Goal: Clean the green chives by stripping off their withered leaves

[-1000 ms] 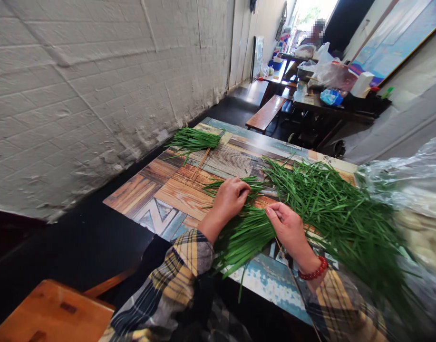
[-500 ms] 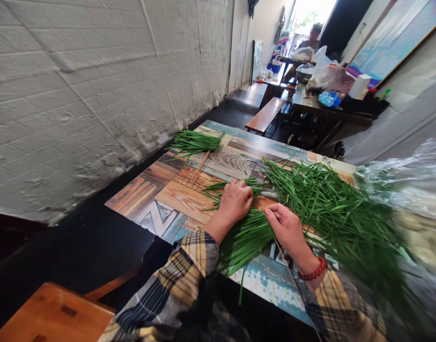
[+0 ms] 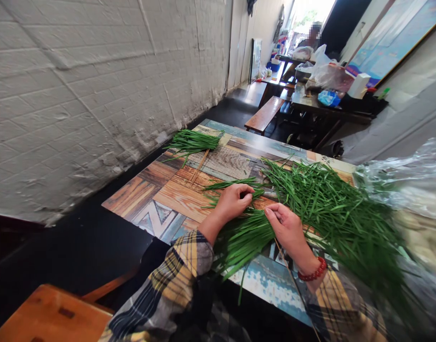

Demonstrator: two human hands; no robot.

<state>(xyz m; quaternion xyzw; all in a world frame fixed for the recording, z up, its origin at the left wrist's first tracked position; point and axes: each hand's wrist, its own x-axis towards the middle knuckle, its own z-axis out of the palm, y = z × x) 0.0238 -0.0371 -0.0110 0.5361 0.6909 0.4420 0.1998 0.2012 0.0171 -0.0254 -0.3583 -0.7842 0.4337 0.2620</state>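
My left hand [image 3: 234, 200] is curled with thumb and forefinger together, just above a small row of green chives [image 3: 232, 183]; whatever its fingertips pinch is too small to make out. My right hand [image 3: 287, 228] grips a thin wooden skewer [image 3: 291, 270], whose length runs down toward my right sleeve. Next to the right fingers, a fanned bunch of chives [image 3: 248, 240] hangs partly over the near table edge. To the right spreads a large loose heap of chives [image 3: 324, 204]. At the far left of the table, a neat bunch of skewered chives [image 3: 194, 141] lies with skewer ends [image 3: 199, 166] sticking out.
The patterned table [image 3: 180, 199] stands near a white brick wall [image 3: 96, 85]. A clear plastic bag [image 3: 410, 180] lies at the right. An orange stool [image 3: 53, 313] is at lower left. Beyond are a bench [image 3: 266, 115], a cluttered table [image 3: 328, 107] and a person [image 3: 312, 38].
My left hand has lifted slightly off the chives and turned, its thumb and forefinger now forming a loop. My right hand has stayed in place with the skewer.
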